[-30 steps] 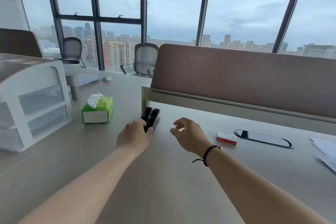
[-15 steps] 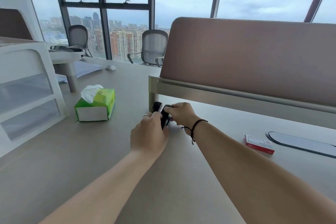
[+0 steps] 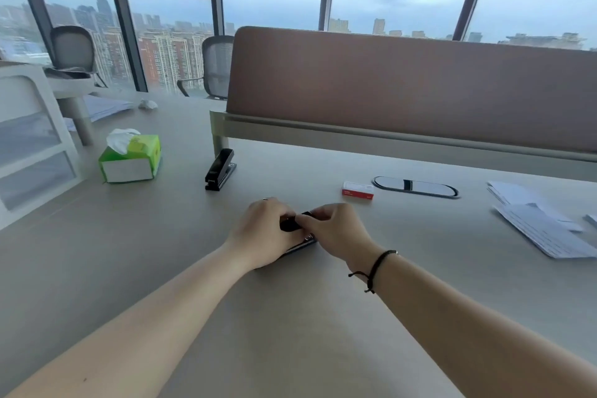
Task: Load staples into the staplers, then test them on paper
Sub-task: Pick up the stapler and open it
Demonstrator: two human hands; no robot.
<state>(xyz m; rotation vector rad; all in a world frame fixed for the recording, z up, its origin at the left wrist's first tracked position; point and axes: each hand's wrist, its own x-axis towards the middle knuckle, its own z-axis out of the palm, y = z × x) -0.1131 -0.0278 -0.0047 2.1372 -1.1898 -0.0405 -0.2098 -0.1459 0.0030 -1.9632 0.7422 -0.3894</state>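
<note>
One black stapler (image 3: 292, 223) lies gripped between both hands; another (image 3: 220, 169) sits behind.

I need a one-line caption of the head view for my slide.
Both hands, left hand and right hand, grip one black stapler on the desk; second stapler stands behind.

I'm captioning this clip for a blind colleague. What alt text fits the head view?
Both hands, left hand and right hand, grip a black stapler on a pale desk. A second stapler stands behind, a red staple box and papers to the right.
</note>
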